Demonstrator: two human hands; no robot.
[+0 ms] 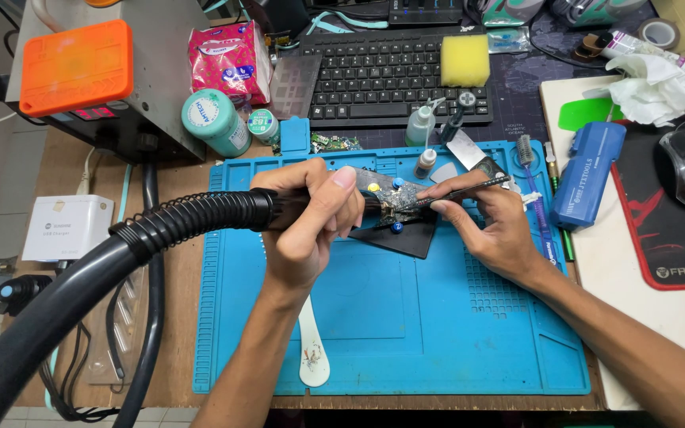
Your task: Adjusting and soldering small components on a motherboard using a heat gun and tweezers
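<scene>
Head view, looking down on a cluttered repair bench: the left hand (307, 218) is wrapped around the black handle of a hot-air tool (279, 210), whose thick ribbed black hose (120, 246) sweeps off to the lower left. Its nozzle end is hidden behind the fingers and points toward a small dark circuit board (394, 198) with shiny components. That board sits on a black angular holder plate (406, 236), near the top middle of the blue silicone work mat (438, 333). Blue and yellow round pins (396, 227) stand at the board's edges.

The right hand (489, 226) pinches a pair of thin black tweezers (469, 189) between thumb and forefinger — the tips reach left onto the board, touching or just above it; which one cannot be told.

On the mat below the left wrist lies a white plastic spatula (313, 349). Just beyond the board stand a small clear dropper bottle (419, 127) and a flat metal scraper blade (469, 152). A blue rectangular tool case (588, 174) lies at the mat's right edge, a black keyboard (390, 75) with a yellow sponge (465, 60) on it sits behind, and a grey soldering station with an orange top (81, 67) stands at the far left — a teal round tin (216, 119) just beside it
</scene>
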